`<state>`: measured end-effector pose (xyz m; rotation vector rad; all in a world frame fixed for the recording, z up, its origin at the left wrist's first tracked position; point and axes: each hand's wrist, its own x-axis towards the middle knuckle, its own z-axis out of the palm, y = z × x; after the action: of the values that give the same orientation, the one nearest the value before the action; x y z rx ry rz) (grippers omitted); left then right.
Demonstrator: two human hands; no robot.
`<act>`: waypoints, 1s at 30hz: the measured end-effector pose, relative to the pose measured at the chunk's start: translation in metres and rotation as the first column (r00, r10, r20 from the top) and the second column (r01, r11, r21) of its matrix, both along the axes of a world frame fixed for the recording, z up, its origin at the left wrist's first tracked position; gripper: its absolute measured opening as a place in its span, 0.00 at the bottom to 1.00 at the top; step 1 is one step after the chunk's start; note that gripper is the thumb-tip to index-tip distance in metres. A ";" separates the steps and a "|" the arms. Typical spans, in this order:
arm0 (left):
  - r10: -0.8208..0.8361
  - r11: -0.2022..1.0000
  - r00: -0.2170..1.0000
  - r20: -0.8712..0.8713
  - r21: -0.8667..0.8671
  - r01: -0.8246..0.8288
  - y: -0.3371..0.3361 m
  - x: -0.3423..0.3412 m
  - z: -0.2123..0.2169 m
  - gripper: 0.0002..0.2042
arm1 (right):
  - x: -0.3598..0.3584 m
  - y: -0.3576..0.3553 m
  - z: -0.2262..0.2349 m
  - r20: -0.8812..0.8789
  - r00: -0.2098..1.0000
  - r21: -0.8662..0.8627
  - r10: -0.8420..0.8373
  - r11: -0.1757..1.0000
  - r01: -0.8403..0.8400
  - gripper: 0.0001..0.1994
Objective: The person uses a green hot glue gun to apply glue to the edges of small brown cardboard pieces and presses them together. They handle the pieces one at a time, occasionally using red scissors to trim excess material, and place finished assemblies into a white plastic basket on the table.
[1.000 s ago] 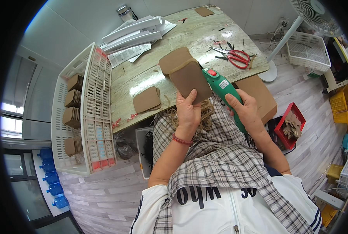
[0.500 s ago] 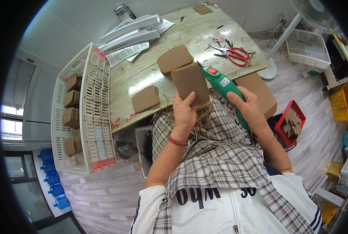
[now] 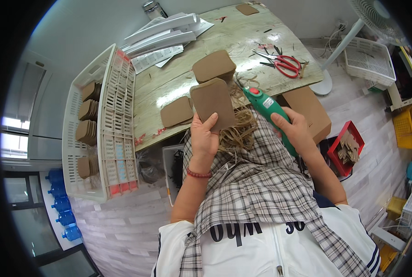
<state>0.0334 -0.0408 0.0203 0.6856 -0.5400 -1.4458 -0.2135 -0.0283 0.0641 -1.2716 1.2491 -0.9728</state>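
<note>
My left hand (image 3: pixel 204 142) grips the lower edge of a brown, round-cornered flat piece (image 3: pixel 213 101), thumb on top. In my right hand (image 3: pixel 294 129) is a green handheld electric cutter (image 3: pixel 263 102) with a red button; its tip points up and left, a little apart from the piece. Just beyond the held piece lies a stack of similar brown pieces (image 3: pixel 213 67), and a smaller stack (image 3: pixel 177 112) lies to its left on the table. Thin brown trimmings (image 3: pixel 239 134) hang in a tangle over my lap and the table edge.
Red-handled scissors (image 3: pixel 285 65) lie among dark scraps on the table (image 3: pixel 160 90). Papers (image 3: pixel 162 39) are piled at the back left. A white crate (image 3: pixel 118 134) with brown stacks stands left. At right are a cardboard box (image 3: pixel 309 113), a red tray (image 3: pixel 361 143) and a fan (image 3: pixel 376 18).
My left hand has moved the brown piece left, away from the cutter tip, uncovering more trimmings. The cutter stays in my right hand, nearly in place. The whole view has shifted slightly.
</note>
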 end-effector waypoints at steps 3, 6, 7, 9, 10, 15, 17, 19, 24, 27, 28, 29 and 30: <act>0.105 0.994 0.990 -0.093 0.000 -0.105 0.003 -0.006 0.003 0.19 | 0.008 0.010 -0.007 -0.022 1.000 -0.008 0.021 1.000 -0.021 0.18; 0.173 0.984 0.974 -0.145 -0.004 -0.175 0.002 -0.010 -0.005 0.19 | 0.015 0.012 -0.007 -0.029 0.999 -0.004 0.015 1.000 -0.015 0.18; 0.187 0.982 0.970 -0.155 0.003 -0.189 0.002 -0.011 -0.006 0.19 | 0.018 0.010 -0.006 -0.034 0.999 -0.001 0.012 1.000 -0.012 0.18; 0.197 0.980 0.966 -0.166 0.000 -0.200 0.003 -0.011 -0.006 0.19 | 0.021 0.008 -0.007 -0.045 0.999 0.008 0.007 1.000 -0.007 0.19; 0.203 0.979 0.964 -0.172 -0.001 -0.206 0.004 -0.011 -0.006 0.19 | 0.022 0.006 -0.008 -0.104 0.994 -0.004 0.019 1.000 -0.019 0.19; 0.248 0.968 0.956 -0.157 -0.008 -0.253 0.011 -0.001 -0.001 0.18 | 0.030 0.014 -0.035 -0.397 0.910 -0.089 0.117 0.982 -0.165 0.25; 0.257 0.966 0.957 -0.135 -0.003 -0.260 0.015 0.004 -0.005 0.17 | 0.036 0.027 -0.048 -0.455 0.868 -0.108 0.201 0.954 -0.278 0.26; 0.255 0.967 0.959 -0.122 0.012 -0.255 0.022 0.007 -0.002 0.16 | 0.040 0.034 -0.063 -0.498 0.789 -0.090 0.360 0.884 -0.460 0.28; 0.262 0.965 0.958 -0.116 0.050 -0.257 0.033 0.011 0.000 0.16 | 0.041 0.040 -0.088 -0.715 0.533 -0.109 0.452 0.682 -0.724 0.25; 0.217 0.975 0.970 -0.107 0.059 -0.212 0.039 0.008 0.003 0.15 | 0.040 0.020 -0.079 -0.752 0.518 -0.152 0.407 0.658 -0.737 0.21; 0.196 0.980 0.975 -0.104 0.062 -0.190 0.040 0.005 0.005 0.15 | 0.043 0.012 -0.076 -0.611 0.692 -0.215 0.385 0.761 -0.613 0.20; 0.175 0.983 0.979 -0.105 0.069 -0.169 0.041 0.002 0.005 0.15 | 0.047 0.003 -0.074 -0.445 0.833 -0.247 0.328 0.849 -0.466 0.19; 0.162 0.985 0.981 -0.103 0.071 -0.155 0.041 -0.002 0.005 0.15 | 0.051 -0.008 -0.070 -0.262 0.934 -0.247 0.242 0.919 -0.307 0.18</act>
<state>0.0317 0.0002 0.0258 0.6802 -0.3493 -1.3460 -0.1628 -0.0360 -0.0063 -1.7757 1.0835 -0.8364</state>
